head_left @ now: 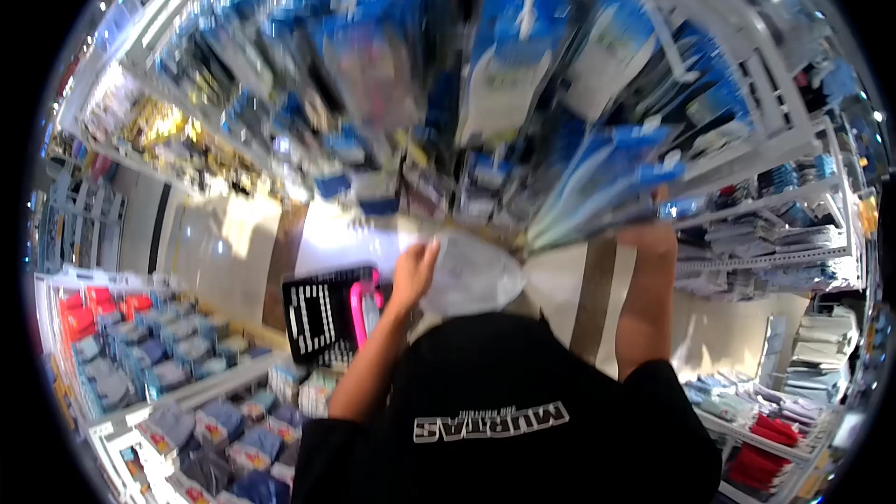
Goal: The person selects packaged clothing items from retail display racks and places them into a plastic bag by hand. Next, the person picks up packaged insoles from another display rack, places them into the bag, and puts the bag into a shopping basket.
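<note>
My left hand (414,273) is closed on the edge of a clear plastic bag (474,275), which hangs in front of my black shirt. My right arm reaches forward on the right. My right hand (651,224) is smeared by motion, and its fingers seem wrapped round a bunch of clear packets with blue tops (597,182). These packets fan out toward the plastic bag and are blurred too, so their contents cannot be made out. Just beyond, more blue-topped packets (511,65) hang on the rack.
A white metal rack (747,145) with hooks spans the front. Left of my left arm is a black basket (322,317) with a pink handle (359,313). Shelves of boxed goods (168,355) stand at left, folded clothes (784,233) at right. Below is a shiny tiled floor (219,243).
</note>
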The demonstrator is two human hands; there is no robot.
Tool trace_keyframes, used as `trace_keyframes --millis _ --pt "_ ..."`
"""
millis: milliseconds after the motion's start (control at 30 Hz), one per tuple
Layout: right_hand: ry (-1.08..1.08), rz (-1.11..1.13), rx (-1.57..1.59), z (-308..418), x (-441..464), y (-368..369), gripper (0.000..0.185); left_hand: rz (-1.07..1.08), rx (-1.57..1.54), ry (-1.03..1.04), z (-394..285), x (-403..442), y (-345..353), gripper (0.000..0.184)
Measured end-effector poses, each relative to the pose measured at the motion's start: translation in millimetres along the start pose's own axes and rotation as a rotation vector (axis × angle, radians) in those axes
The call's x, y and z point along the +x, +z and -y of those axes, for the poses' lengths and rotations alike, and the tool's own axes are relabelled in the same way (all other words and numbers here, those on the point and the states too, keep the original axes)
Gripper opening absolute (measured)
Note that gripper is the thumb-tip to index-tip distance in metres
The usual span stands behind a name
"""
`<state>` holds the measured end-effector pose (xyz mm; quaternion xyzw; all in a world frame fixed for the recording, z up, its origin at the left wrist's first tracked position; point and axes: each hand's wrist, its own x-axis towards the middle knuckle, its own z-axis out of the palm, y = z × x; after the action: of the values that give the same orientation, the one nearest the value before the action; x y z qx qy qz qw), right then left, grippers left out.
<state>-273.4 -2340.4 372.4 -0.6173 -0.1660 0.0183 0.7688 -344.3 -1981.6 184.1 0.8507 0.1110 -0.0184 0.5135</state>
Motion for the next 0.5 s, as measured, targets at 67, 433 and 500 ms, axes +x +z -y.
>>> trace_keyframes --millis 67,433,500 --pt "0.061 0.009 0.051 -16.4 -1.1 13.1 0.081 0.019 -0.125 -0.023 -22.9 -1.1 -5.1 0.04" --pt "0.342 0.154 -0.002 -104.6 -25.0 85.1 0.075 0.049 -0.432 -0.226 -36.8 -2.8 20.5 0.041" --pt "0.323 0.228 -0.095 -119.0 -32.3 95.3 0.086 0.021 -0.6 -0.35 -61.0 -8.3 15.6 0.037"
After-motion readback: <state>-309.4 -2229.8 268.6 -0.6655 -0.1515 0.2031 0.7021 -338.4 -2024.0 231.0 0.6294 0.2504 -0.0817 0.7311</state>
